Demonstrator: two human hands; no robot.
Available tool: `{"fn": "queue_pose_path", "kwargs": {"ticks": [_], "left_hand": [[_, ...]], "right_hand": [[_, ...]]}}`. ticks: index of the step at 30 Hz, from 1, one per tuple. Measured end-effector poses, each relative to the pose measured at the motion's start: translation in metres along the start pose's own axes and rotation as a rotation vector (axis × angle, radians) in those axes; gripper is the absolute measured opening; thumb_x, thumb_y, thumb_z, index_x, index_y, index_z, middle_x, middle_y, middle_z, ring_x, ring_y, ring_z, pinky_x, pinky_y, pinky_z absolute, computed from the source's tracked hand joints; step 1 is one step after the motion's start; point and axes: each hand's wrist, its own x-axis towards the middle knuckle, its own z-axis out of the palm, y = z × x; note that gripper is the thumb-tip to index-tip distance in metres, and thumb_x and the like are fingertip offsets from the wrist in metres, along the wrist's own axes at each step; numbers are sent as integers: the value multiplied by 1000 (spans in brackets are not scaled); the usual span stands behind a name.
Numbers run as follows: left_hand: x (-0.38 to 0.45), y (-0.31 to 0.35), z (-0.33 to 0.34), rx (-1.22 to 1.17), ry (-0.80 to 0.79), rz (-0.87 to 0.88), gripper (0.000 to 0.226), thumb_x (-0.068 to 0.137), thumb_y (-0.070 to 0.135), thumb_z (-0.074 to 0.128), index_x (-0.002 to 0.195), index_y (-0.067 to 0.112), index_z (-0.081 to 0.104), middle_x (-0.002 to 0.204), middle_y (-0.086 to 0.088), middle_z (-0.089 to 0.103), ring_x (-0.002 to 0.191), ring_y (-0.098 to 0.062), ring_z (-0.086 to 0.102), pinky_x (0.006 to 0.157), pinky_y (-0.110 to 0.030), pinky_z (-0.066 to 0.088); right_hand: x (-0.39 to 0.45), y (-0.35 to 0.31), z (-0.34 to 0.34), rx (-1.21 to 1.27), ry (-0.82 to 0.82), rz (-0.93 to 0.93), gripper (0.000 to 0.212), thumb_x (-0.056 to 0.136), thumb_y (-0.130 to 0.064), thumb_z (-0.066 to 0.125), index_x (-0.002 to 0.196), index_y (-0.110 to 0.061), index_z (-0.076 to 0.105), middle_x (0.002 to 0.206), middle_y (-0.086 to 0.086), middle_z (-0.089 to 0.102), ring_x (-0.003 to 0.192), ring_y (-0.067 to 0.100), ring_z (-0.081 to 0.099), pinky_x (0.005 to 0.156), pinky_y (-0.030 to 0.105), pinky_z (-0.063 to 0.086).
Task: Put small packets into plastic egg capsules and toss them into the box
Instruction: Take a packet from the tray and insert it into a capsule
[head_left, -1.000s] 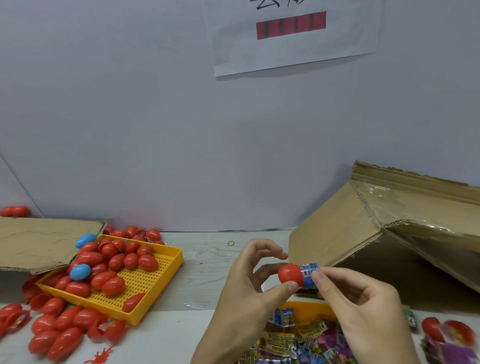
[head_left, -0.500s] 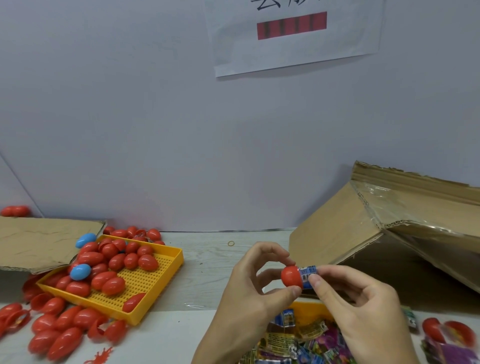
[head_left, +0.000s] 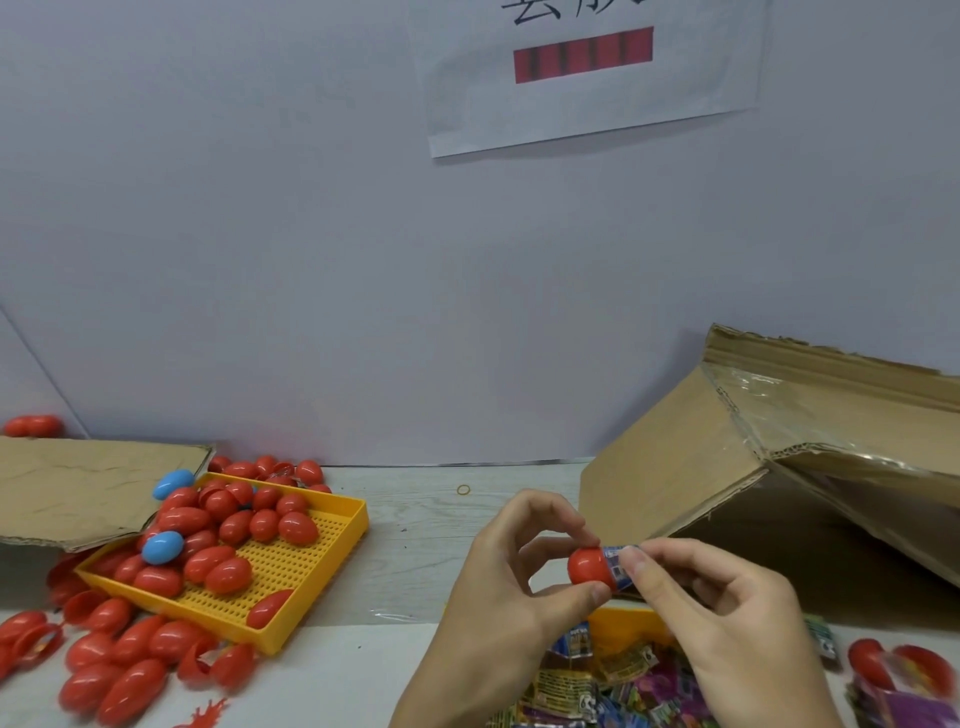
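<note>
Centrally, just in front of the cardboard box (head_left: 675, 467), the left hand (head_left: 498, 587) pinches a red capsule half (head_left: 587, 566) while the right hand (head_left: 717, 608) pinches a blue packet (head_left: 618, 564) partly inside. Pushing straight along the opening should seat it fully without crumpling.

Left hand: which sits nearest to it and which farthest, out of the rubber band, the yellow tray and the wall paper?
From the left hand:
1. Rubber band, just behind it on the table.
2. Yellow tray, off to its left.
3. Paper, high on the wall.
</note>
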Motion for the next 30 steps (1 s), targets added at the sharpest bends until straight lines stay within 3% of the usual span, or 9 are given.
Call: {"fn": "queue_pose_path", "kwargs": {"ticks": [3, 8, 13, 17, 22, 26, 30], "left_hand": [[0, -1, 1, 16, -6, -8, 38, 76, -1, 79, 92, 28, 61, 99, 4, 66, 102, -17, 66, 73, -24, 56], [0, -2, 1, 24, -6, 0, 37, 76, -4, 77, 92, 26, 61, 97, 3, 66, 102, -19, 66, 77, -27, 58], [0, -1, 2, 9, -3, 12, 36, 76, -3, 78, 92, 24, 62, 98, 2, 65, 101, -19, 66, 76, -26, 57], [0, 2, 4, 19, 8, 23, 28, 79, 9, 81, 93, 26, 62, 98, 3, 66, 99, -16, 66, 72, -23, 55], [0, 2, 5, 60, 38, 26, 25, 83, 11, 77, 91, 28, 62, 99, 3, 65, 99, -17, 67, 74, -27, 57], [1, 1, 5, 86, 58, 26, 25, 83, 15, 78, 90, 32, 62, 100, 4, 67, 98, -15, 67, 86, -36, 58], [1, 0, 4, 73, 65, 34, 26, 84, 10, 76, 90, 31, 63, 101, 3, 66, 98, -15, 68, 86, -30, 57]], "right_hand": [[1, 0, 0, 6, -35, -16, 16, 59, -47, 68, 72, -40, 74, 74, -12, 72, 75, -5, 63, 76, 24, 44], [3, 3, -1, 3, -60, -41, 16, 61, -35, 73, 67, -20, 76, 77, -10, 71, 76, -3, 64, 59, 1, 42], [3, 8, 0, -30, -47, -65, 3, 68, -23, 78, 68, -21, 75, 78, -11, 71, 75, 0, 65, 60, 8, 47], [2, 5, 0, -27, -35, -88, 3, 66, -24, 78, 66, -21, 76, 75, -9, 71, 73, 0, 65, 59, 4, 44], [2, 6, 1, -32, -40, -68, 2, 68, -26, 77, 68, -25, 76, 81, -12, 70, 78, 0, 64, 62, 21, 49], [0, 10, 2, -87, -5, -127, 17, 72, -11, 79, 74, -27, 75, 86, -13, 69, 81, 4, 63, 58, 29, 53], [1, 12, 4, -153, 0, -192, 28, 71, -10, 81, 80, -34, 72, 93, -21, 66, 86, 2, 60, 58, 28, 52]]}}
